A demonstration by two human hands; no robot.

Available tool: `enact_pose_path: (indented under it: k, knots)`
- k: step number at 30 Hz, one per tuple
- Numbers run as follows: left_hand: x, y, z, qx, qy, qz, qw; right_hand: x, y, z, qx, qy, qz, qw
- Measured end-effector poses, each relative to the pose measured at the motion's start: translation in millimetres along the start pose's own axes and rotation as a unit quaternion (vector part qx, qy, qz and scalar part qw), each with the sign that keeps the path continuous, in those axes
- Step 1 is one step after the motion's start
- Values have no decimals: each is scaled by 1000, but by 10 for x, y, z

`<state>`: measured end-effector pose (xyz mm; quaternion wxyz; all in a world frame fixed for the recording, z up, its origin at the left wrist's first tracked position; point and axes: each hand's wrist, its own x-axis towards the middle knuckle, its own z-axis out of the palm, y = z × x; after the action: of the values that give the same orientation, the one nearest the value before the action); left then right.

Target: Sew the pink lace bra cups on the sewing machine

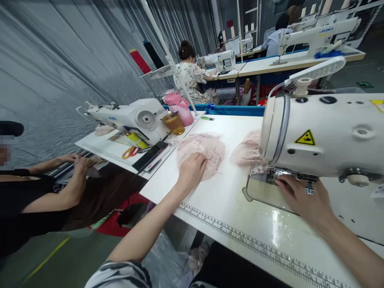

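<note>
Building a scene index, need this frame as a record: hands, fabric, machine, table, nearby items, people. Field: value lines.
left hand: on left pink fabric piece
right hand: fingers near needle area of near sewing machine; grip unclear
second pink fabric piece: partly hidden by machine head
white table: ruler strip along near edge
nearby: green pen, cup, pink jug, scissors
people: co-worker at picture left; others farther back

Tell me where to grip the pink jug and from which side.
Probably the handle near the top of the pink jug, coming from above right: it stands out from the rounded body, while the amber cup crowds the jug's lower left.
</note>
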<state>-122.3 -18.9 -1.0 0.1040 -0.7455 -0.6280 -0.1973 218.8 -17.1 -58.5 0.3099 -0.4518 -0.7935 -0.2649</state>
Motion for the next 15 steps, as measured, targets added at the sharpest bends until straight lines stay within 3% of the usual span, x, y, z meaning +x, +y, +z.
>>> enact_pose_path:
  k: [3, 7, 9, 12, 15]
  knots:
    - [36, -87, -11, -79, 10, -35, 996, 12, -8, -5, 0, -10, 13, 1000]
    - [170, -382, -93, -171, 57, -83, 980, -18, 24, 23, 33, -17, 12, 999]
    - [270, -561, -196, -189, 128, -107, 968, -37, 41, 39, 51, -24, 12, 998]
    - [404, -737, -431, -185, 284, -126, 932, -47, 47, 44, 63, -32, 12, 997]
    - [423, -669, -685, -166, 377, -97, 906, -36, 32, 31, 60, -34, 19, 997]
